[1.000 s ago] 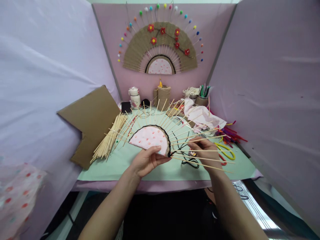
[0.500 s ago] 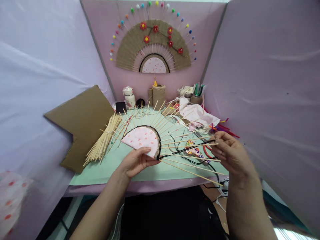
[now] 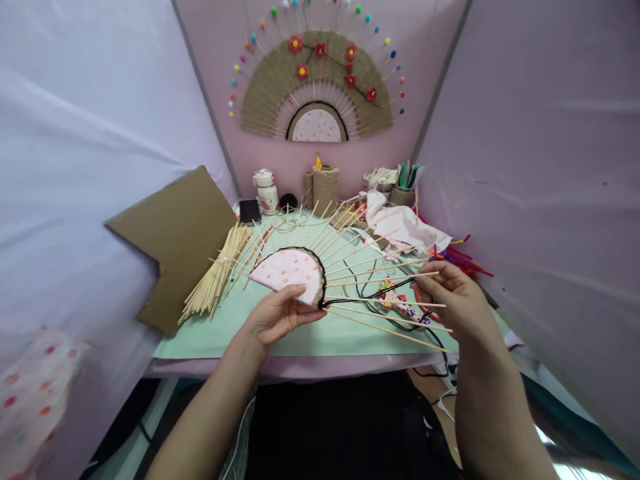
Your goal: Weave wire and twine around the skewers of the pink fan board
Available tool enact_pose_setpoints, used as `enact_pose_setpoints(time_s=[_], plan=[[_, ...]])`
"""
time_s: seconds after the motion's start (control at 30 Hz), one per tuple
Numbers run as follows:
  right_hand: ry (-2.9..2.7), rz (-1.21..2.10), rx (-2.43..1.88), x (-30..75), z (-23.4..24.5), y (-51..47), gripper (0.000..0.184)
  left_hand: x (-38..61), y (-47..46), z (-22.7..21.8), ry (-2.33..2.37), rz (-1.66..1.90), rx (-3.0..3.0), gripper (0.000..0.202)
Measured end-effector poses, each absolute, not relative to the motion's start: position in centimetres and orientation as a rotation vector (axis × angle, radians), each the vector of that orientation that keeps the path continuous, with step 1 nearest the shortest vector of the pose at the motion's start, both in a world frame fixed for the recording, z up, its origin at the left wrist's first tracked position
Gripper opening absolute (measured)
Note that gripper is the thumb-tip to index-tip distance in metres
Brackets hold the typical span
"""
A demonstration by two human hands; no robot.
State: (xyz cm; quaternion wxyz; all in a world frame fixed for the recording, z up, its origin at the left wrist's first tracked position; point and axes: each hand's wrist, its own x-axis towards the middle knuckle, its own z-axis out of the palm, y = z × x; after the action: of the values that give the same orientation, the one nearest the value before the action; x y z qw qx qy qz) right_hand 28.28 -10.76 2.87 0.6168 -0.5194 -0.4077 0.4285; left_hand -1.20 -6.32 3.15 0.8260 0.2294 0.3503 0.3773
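My left hand [image 3: 280, 315] pinches the lower edge of a half-round fan base [image 3: 289, 270] covered in pink dotted cloth and edged with black cord. Thin wooden skewers [image 3: 350, 257] fan out from it over the green mat [image 3: 320, 337]. My right hand [image 3: 453, 300] is closed on a black cord [image 3: 370, 297] that runs taut from the base's right corner, between the lower skewers.
A loose skewer bundle [image 3: 216, 275] and a cardboard sheet [image 3: 177, 233] lie left. Twine spools [image 3: 325, 188], a jar [image 3: 267, 190], a cup of tools [image 3: 404, 187], pink cloth [image 3: 400, 227] and pipe cleaners [image 3: 463, 260] stand at the back and right. A finished fan [image 3: 317, 87] hangs on the wall.
My right hand rose from the mat beside the base out to the right, drawing the black cord taut, then eased slightly back. My left hand kept hold of the base.
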Motion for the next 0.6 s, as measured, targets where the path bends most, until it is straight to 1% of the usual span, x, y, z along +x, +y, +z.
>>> enact_pose_setpoints(time_s=[0.23,0.47,0.6], plan=[[-0.954,0.963,-1.203,28.4,3.0,-11.2,0.035,-1.4,-6.3,3.3,0.768,0.817,0.479,0.004],[-1.122,0.646,-1.128,28.0,4.0,-12.8,0.019,-1.6,-6.1,3.1,0.807,0.845,0.476,0.008],[-1.175,0.506,-1.128,27.5,4.9,-13.0,0.015,-1.6,-6.2,3.2,0.842,0.844,0.494,0.010]])
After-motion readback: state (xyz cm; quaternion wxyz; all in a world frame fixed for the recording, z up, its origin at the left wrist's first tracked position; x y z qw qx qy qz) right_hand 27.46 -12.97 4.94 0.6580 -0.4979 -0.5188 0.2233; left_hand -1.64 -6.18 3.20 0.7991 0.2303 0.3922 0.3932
